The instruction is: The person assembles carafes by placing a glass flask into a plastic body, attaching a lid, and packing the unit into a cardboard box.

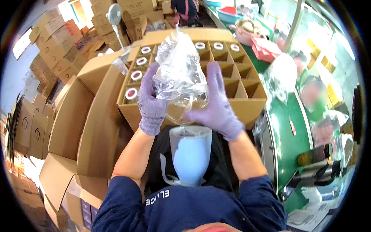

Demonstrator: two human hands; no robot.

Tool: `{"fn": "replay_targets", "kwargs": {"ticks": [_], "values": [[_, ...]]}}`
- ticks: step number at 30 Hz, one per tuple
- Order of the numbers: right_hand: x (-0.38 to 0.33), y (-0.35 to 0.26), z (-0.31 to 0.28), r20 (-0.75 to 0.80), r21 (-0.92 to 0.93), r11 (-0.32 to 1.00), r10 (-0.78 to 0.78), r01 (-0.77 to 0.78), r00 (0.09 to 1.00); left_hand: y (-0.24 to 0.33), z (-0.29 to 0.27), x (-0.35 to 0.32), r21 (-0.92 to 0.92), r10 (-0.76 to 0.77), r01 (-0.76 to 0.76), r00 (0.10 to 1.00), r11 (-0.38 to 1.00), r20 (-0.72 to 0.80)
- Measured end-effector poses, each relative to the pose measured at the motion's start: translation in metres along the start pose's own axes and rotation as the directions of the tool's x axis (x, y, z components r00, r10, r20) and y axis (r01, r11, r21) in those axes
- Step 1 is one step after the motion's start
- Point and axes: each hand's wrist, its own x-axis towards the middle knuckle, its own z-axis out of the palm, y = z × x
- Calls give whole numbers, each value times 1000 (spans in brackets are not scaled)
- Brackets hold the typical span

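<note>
Both my hands wear pale purple knit gloves. In front of my chest, over the near part of a divided carton (181,101), is a crumpled clear plastic bag (179,65). My left hand (152,101) has its fingers curled on the left side of the bag. At the bag's right stands my right hand (218,101), fingers stretched up and thumb spread toward the bag's lower end. Whether something is inside the bag I cannot tell. A light blue tumbler (191,156) with a clear rim and a side handle stands upright between my legs.
Several round white tops with red centres show in the carton's cells. An open cardboard box (92,120) stands at the left. A green worktable (288,131) on the right bears a dark bottle (313,154) and plastic bags. Stacked cartons (58,46), a fan (114,15) and another person (185,11) are farther back.
</note>
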Motion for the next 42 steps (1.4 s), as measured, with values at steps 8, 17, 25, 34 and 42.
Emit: {"fn": "replay_targets", "kwargs": {"ticks": [8, 17, 25, 34, 42], "values": [[-123, 31, 13, 124, 459, 653, 624, -603, 771, -121, -22, -98, -288, -519, 478, 850, 830, -85], [-158, -29, 1, -79, 16, 933, 360, -360, 930, -68, -57, -155, -67, -319, 324, 945, 944, 77], [-176, -77, -53, 760, 34, 998, -61, 54, 647, -33, -114, -212, 445, 166, -279, 947, 851, 276], [-131, -140, -5, 862, 103, 960, -217, 262, 457, 25, -182, -294, 237, -223, 47, 546, 970, 808], [-131, -159, 50, 963, 230, 714, -263, 661, -50, 168, -184, -151, 329, 72, -310, 815, 892, 575]]}}
